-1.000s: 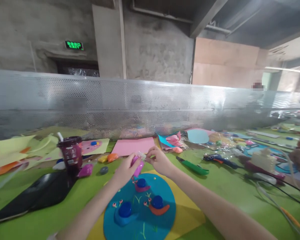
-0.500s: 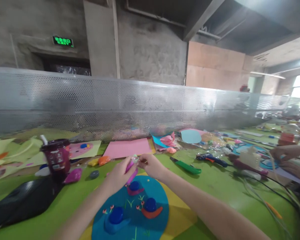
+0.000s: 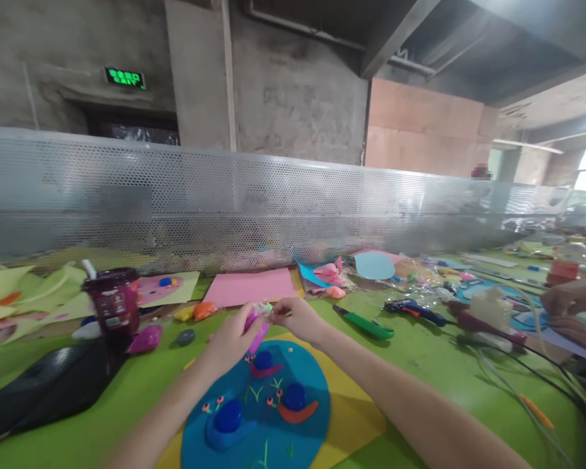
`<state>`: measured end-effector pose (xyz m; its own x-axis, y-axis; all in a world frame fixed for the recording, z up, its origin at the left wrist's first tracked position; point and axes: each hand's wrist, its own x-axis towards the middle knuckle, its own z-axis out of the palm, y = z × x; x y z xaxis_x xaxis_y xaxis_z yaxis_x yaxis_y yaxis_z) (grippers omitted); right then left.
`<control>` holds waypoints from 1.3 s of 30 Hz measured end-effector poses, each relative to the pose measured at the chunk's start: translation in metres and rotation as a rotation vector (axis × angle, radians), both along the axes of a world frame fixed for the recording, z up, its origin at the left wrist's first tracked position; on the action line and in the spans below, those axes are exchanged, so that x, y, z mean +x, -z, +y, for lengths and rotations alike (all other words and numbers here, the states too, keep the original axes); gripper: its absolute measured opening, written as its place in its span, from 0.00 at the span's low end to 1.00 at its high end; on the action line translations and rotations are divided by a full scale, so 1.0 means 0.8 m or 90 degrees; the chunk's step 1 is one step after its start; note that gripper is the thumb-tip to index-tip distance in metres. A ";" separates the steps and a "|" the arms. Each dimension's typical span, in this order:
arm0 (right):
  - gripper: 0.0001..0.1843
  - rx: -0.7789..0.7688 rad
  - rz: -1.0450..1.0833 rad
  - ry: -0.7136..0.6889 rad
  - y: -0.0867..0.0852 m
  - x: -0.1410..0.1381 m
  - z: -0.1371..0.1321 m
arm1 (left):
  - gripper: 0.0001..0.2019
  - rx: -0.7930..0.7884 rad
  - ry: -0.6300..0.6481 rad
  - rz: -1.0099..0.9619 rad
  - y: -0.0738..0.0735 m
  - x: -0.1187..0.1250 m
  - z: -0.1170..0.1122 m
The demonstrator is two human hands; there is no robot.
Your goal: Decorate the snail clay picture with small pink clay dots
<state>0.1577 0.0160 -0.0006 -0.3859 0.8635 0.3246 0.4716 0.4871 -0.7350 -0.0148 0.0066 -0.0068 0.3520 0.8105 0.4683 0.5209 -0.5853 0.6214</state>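
My left hand [image 3: 230, 339] is closed around a small purple clay packet [image 3: 257, 331]. At the packet's clear, crinkled top, the fingers of my right hand [image 3: 297, 320] are pinched together; the exact grip is too small to make out. Below both hands lies a round blue board [image 3: 310, 374] on yellow paper [image 3: 354, 407]. It bears three clay snails with blue domed shells: a blue snail [image 3: 228, 420], an orange snail [image 3: 297, 402] and a purple snail [image 3: 264, 363]. Thin green grass strands stand between them.
On the left are a dark cup with a straw [image 3: 112, 303], a black case [image 3: 43, 387] and a pink clay packet [image 3: 145, 339]. To the right lie a green-handled cutter [image 3: 368, 324], a glue gun [image 3: 488, 326] with cables, and another person's hands [image 3: 573, 306]. A perforated metal screen [image 3: 293, 208] stands behind.
Both hands stay at nearly the same place, with the packet between them. The purple packet has tilted slightly and its clear top shows more. The view has shifted a little.
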 end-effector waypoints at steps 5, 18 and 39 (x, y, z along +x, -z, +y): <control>0.12 0.011 0.017 -0.015 -0.006 -0.002 -0.005 | 0.17 0.018 0.017 0.008 -0.002 0.001 -0.003; 0.13 -0.001 0.069 -0.020 0.012 -0.009 0.003 | 0.21 0.036 0.013 0.043 -0.002 0.003 -0.006; 0.12 0.050 0.190 0.055 0.015 -0.011 -0.002 | 0.23 0.068 -0.024 0.101 0.008 0.014 -0.012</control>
<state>0.1485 0.0142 -0.0123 -0.1893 0.8566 0.4800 0.2830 0.5157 -0.8087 -0.0033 -0.0034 -0.0130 0.3992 0.7729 0.4933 0.6299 -0.6221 0.4650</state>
